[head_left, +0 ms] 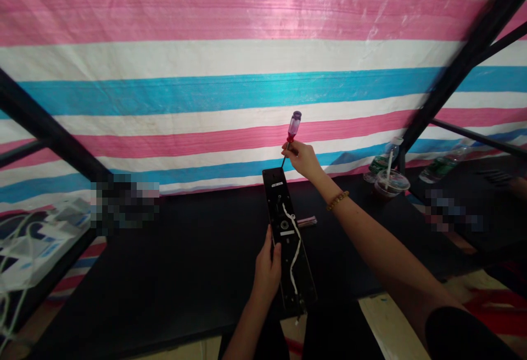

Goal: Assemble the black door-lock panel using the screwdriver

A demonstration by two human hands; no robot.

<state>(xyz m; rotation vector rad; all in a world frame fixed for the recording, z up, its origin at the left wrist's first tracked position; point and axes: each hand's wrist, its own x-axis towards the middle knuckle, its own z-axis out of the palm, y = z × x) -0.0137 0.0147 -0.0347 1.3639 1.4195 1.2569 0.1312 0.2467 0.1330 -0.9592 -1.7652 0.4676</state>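
My right hand [302,158] pinches the shaft of a screwdriver [294,125] with a clear purple handle and a red collar. The screwdriver leans a little, its tip down at the far end of a long black panel [274,187]; whether it touches a screw is too small to tell. Along the panel's left edge, my left hand [268,266] grips the panel with thumb and fingers. A white cable [295,258] runs down the panel's face and ends in a connector past the near end. White labels and a round fitting [284,225] show on the panel.
Behind the panel's right edge lies a thin bundle [308,221] on the black table [197,272]. A lidded drink cup [389,184] with a straw and plastic bottles [442,167] stand or lie at right. White devices with cables [45,239] are at left. Striped sheeting and black frame bars enclose the table.
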